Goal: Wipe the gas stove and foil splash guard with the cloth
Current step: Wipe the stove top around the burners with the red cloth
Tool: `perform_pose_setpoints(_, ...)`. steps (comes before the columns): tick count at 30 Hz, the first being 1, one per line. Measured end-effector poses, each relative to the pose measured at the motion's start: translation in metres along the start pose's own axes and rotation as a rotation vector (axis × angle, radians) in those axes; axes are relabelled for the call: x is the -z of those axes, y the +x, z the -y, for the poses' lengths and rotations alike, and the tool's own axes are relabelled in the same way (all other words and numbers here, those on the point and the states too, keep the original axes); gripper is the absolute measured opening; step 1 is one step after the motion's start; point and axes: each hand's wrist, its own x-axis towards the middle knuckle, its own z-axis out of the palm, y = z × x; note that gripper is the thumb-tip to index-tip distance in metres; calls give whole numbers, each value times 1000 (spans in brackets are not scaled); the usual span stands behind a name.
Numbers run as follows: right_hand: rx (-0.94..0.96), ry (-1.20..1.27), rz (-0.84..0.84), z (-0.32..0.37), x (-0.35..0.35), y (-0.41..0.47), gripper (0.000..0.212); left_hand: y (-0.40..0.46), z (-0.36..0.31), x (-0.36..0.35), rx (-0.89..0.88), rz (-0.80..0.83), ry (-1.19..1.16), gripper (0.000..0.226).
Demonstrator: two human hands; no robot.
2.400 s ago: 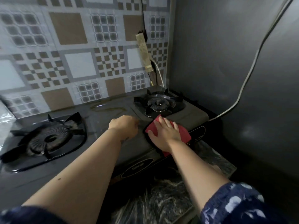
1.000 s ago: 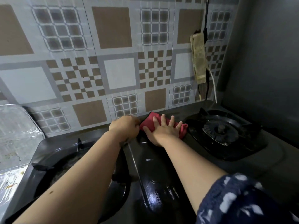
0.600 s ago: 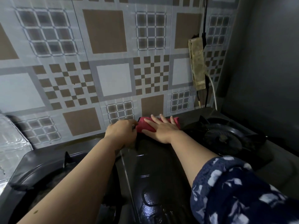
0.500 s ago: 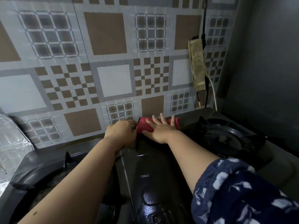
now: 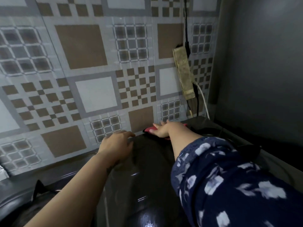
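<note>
The red cloth (image 5: 150, 129) lies at the very back edge of the gas stove (image 5: 147, 169), in the seam where the glossy black top meets the patterned wall (image 5: 78, 66), and most of it is hidden under the right hand (image 5: 161, 130), which presses it flat with fingers stretched out rather than curled around it. The left hand (image 5: 116, 145) is a little apart to the left, resting palm down and empty on the same rear edge, seemingly bracing the body as the person leans in. The likeliest trouble comes from that flat, ungripped press: if the palm slides faster than the fabric, the cloth could bunch up or be left behind, and it may slip into the gap behind the stove if there is one, which cannot be told from here. Just beside the right hand, up the wall, hangs a grimy power strip (image 5: 183, 74) with a black cable (image 5: 186, 30) and a white cord (image 5: 204, 102) trailing down toward the stove's corner; a damp cloth swept further right could snag those leads or wet the strip. The right burner (image 5: 211, 131) sits close under the forearm, so the patterned sleeve (image 5: 229, 177) could catch on its grate. The foil splash guard barely shows at the far left edge, if at all, and appears unwiped
</note>
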Motion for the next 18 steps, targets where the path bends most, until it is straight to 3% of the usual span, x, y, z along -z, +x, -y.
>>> perform_pose_setpoints(7, -214, 37, 16, -41, 11, 33, 93, 19, -6, -15, -52, -13, -7, 38)
perform_pose_setpoints(13, -518, 191, -207, -41, 1, 39, 73, 27, 7, -15, -37, -20, -15, 39)
perform_pose_setpoints(18, -473, 177, -144, -39, 3, 41, 66, 27, 15, -10, -64, -44, -17, 39)
